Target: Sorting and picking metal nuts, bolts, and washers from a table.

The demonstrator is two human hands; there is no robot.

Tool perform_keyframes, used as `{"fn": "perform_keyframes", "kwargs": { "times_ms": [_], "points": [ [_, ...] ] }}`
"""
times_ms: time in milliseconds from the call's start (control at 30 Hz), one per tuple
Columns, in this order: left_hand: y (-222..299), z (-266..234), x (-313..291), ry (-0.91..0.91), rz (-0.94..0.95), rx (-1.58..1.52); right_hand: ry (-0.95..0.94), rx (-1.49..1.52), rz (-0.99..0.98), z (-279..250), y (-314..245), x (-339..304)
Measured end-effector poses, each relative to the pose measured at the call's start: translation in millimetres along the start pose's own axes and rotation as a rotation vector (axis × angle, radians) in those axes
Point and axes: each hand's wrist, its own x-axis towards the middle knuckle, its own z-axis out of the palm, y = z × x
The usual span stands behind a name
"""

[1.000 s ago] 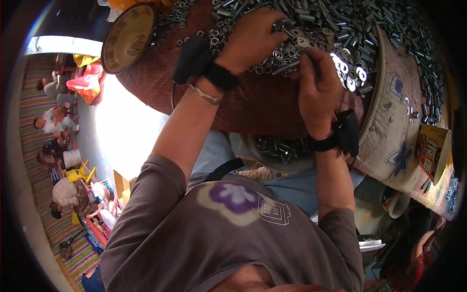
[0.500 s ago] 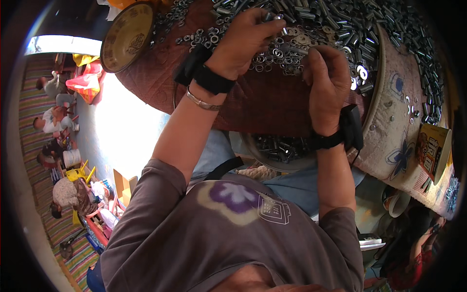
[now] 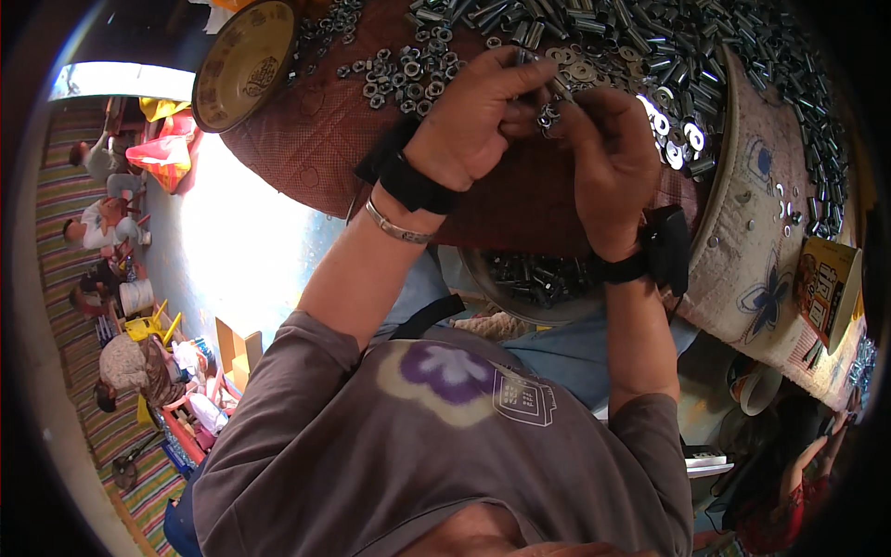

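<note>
- Left hand (image 3: 473,121): fingers pinching a small metal piece (image 3: 526,57)
- Right hand (image 3: 614,153): fingers closed on a metal rod (image 3: 561,90)
- That rod looks light, stiff, probably slick; best pinched mid-length

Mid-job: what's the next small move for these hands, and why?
Perhaps steady the left hand and ease the right hand slightly inward: small shiny metal parts sit between their fingertips, and a slip could lose them among the loose washers just beyond.
</note>
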Motion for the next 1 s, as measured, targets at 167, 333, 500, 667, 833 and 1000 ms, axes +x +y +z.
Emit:
{"fn": "perform_keyframes", "kwargs": {
  "times_ms": [167,333,500,667,833,1000],
  "points": [
    [-5,-2,-8,-0.017,-0.010,0.023,-0.162,0.195,0.183,-3,-5,3],
    [-7,2,-13,-0.083,-0.071,-0.027,-0.198,0.170,0.255,-7,-5,4],
    [-12,6,-13,-0.020,-0.039,0.010,-0.161,-0.041,0.148,-2,-4,3],
    [-1,2,-10,0.045,0.022,0.157,-0.174,-0.096,0.149,-1,-12,4],
    [18,-13,10,0.152,0.168,0.442,-0.128,-0.078,0.102,-4,-1,4],
    [18,-40,45,0.211,0.294,0.797,-0.105,0.011,0.192,-3,-4,4]
  ]
}}
